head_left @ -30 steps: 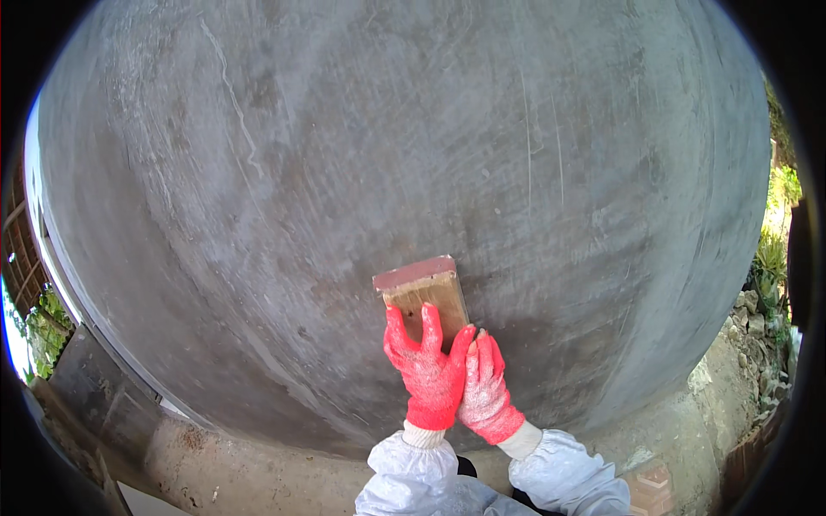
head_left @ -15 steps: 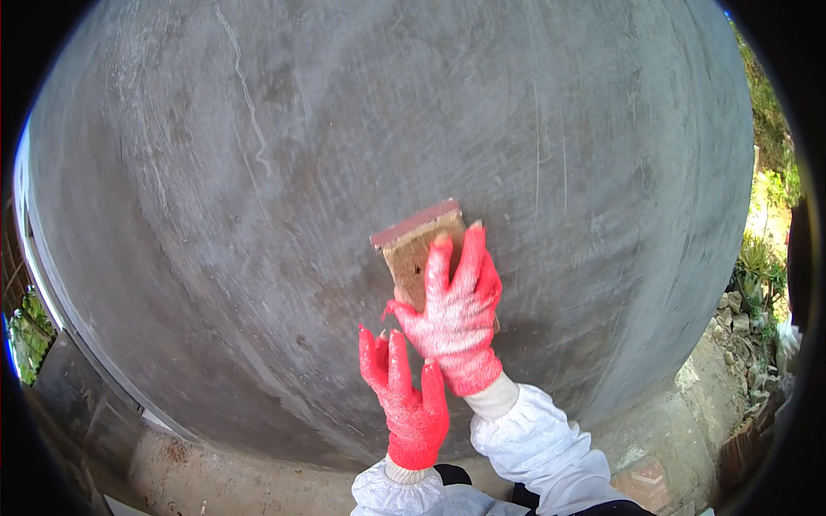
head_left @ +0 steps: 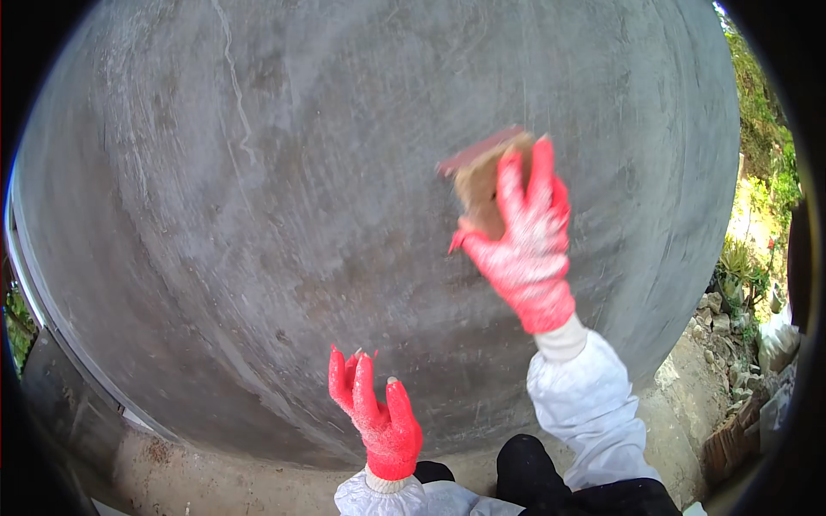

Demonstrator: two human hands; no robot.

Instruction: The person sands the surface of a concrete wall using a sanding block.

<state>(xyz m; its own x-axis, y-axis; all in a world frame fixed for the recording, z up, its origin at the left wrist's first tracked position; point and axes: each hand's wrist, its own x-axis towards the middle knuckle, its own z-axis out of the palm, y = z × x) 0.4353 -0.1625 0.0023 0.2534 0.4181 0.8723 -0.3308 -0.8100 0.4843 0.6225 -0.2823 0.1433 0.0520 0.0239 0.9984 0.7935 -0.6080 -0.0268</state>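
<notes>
A sanding block (head_left: 478, 191), wooden with a reddish-brown sheet at its upper edge, lies against the grey plastered wall (head_left: 284, 215). Wrapped over the block is my right hand (head_left: 529, 241), in a red glove dusted with pale powder, its fingers pressing along the top; slight motion blur softens the block. Lower down, my left hand (head_left: 383, 419), in a matching dusty red glove with worn fingertips, is held up with its fingers apart and nothing in them. Whether it touches the wall I cannot tell.
At the wall's foot runs a concrete floor (head_left: 215, 482), with my dark-clothed knees above it. Broken stones (head_left: 712, 331) and a pale plastic bag (head_left: 777, 340) lie at the right, below green plants (head_left: 747, 267). A dark panel (head_left: 73, 404) stands at the lower left.
My right hand has slid the sanding block up and to the right across the wall. My left hand has dropped slightly down and to the left, farther from the right hand.
</notes>
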